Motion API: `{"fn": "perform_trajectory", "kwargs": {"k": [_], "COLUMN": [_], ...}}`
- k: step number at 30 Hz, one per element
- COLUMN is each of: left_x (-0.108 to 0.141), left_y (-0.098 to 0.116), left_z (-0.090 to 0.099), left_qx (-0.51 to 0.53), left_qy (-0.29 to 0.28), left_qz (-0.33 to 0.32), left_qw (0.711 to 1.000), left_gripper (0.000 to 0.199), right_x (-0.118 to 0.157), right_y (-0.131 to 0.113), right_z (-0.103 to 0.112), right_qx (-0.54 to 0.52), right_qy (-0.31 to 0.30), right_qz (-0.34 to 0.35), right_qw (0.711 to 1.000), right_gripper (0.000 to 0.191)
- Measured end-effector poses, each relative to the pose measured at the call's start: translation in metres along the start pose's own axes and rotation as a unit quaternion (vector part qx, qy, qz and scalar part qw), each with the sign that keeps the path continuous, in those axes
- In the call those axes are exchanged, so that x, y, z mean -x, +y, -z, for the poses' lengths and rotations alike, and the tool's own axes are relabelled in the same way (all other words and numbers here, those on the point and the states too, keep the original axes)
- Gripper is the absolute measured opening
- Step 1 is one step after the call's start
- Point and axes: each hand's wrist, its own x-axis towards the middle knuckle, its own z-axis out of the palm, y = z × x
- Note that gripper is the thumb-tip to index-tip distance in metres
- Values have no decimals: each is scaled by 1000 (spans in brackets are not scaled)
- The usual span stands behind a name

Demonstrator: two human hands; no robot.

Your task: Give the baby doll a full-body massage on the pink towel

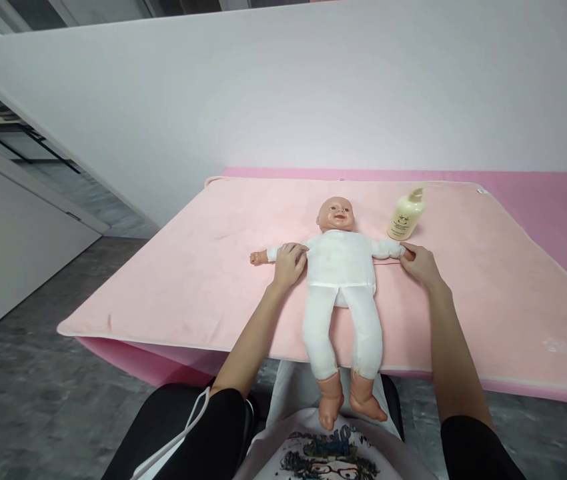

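A baby doll (pixel 341 263) with a white cloth body lies on its back on a pink blanket (pixel 203 267). Its head points to the wall, and its bare feet reach past the blanket's near edge. My left hand (pixel 290 265) is closed around the doll's sleeved arm on the left side; the small doll hand (pixel 258 258) sticks out beyond it. On the other side, my right hand (pixel 420 264) grips the end of the doll's other arm (pixel 386 249), largely covering that doll hand. A pale yellow pump bottle (pixel 405 215) stands just beyond my right hand.
The blanket lies over a darker pink table cover (pixel 553 213), which shows at the back and right. A white wall (pixel 363 87) rises behind. At the left are a white panel (pixel 18 233) and grey floor (pixel 23 387).
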Motion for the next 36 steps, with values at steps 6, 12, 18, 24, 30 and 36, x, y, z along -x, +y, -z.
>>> {"fn": "perform_trajectory", "kwargs": {"k": [6, 12, 18, 24, 30, 36], "left_x": [-1, -2, -3, -5, -6, -7], "left_y": [-1, -4, -6, -7, -8, -10], "left_z": [-1, -2, -3, -6, -8, -8], "left_qx": [-3, 12, 10, 0, 5, 2], "left_qy": [1, 14, 14, 14, 31, 31], "left_qz": [5, -6, -1, -6, -16, -23], "left_qw": [1000, 1000, 1000, 1000, 999, 999], "left_gripper": [19, 20, 20, 19, 19, 18], "right_x": [3, 4, 7, 9, 8, 6], "right_y": [0, 5, 13, 14, 12, 14], "right_z": [0, -9, -21, -29, -26, -23], "right_qx": [44, 79, 81, 172, 207, 247], "right_qy": [4, 41, 74, 85, 89, 69], "right_qz": [51, 71, 84, 126, 117, 87], "right_qw": [998, 994, 990, 973, 967, 963], "right_gripper": [33, 40, 44, 37, 37, 28]}}
